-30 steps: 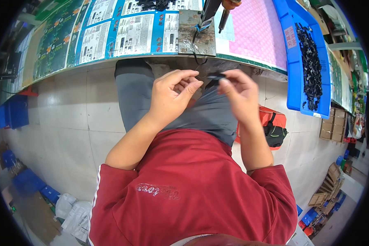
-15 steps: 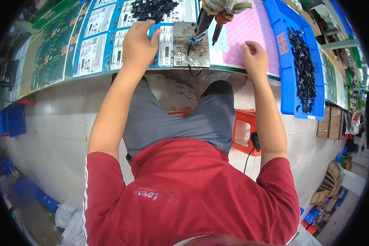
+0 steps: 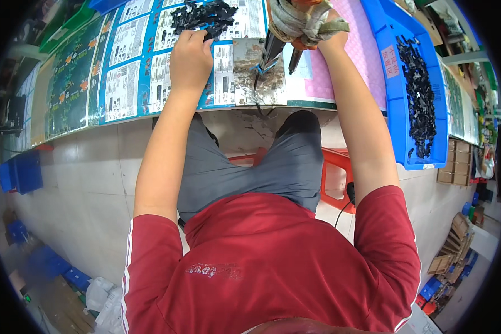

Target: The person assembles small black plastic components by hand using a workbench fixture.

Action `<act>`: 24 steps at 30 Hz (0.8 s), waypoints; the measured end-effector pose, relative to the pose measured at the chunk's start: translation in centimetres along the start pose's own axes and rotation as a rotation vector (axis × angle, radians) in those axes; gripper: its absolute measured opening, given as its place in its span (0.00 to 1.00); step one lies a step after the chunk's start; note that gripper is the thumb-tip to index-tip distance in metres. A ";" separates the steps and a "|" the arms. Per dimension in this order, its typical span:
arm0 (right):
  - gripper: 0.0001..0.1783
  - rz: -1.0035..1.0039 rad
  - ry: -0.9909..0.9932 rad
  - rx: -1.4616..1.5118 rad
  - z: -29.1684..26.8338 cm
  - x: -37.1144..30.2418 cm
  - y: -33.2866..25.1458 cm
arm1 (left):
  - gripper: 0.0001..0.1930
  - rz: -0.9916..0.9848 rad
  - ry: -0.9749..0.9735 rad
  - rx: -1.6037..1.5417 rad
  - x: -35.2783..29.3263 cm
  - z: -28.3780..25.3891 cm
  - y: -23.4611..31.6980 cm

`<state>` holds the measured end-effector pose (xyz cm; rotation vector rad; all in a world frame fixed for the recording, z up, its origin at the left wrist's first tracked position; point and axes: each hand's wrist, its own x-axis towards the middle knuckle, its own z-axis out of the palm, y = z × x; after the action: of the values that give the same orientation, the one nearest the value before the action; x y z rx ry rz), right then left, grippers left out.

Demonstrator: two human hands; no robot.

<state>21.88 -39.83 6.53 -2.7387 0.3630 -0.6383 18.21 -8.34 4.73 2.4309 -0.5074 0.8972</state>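
My left hand (image 3: pixel 190 62) rests at the near edge of a pile of small black plastic parts (image 3: pixel 209 18) on the bench. Its fingers are bent and closed together at the pile, and whatever is between them is hidden. My right hand (image 3: pixel 335 40) is raised beside an upright tool with a cloth-wrapped top (image 3: pixel 303 21). The wrapping covers its fingers, so I cannot see whether they grip the tool. Below the wrapping a dark pointed tip (image 3: pixel 295 61) hangs down. A worn metal plate (image 3: pixel 245 83) lies under the tool's slanted black post (image 3: pixel 270 51).
Pink bubble sheet (image 3: pixel 359 67) covers the bench at right. Beyond it, a blue bin (image 3: pixel 396 119) holds many black pieces. Printed blue-and-white sheets (image 3: pixel 122 78) line the bench at left. A red stool (image 3: pixel 334 186) and a black cable (image 3: pixel 339 216) are below the bench.
My right hand has moved up and inward from the pink sheet to the cloth-wrapped tool. My left hand stays at the black pile, its fingers now drawn closer together.
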 end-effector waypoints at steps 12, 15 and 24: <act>0.09 -0.056 0.314 0.336 1.3 0.1 1.4 | 0.06 -0.041 0.061 -0.031 -0.3 -0.4 -0.4; 0.10 -0.031 0.268 0.359 0.4 -0.8 0.9 | 0.05 -0.070 0.112 -0.020 -0.4 -0.4 -0.3; 0.09 -0.060 0.288 0.456 -3.1 -8.1 0.1 | 0.06 -0.167 0.299 0.027 -0.2 -1.0 -0.9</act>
<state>13.36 -38.15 6.01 -2.2349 0.1703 -0.9988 17.98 -7.03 4.93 2.2661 -0.1817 1.1727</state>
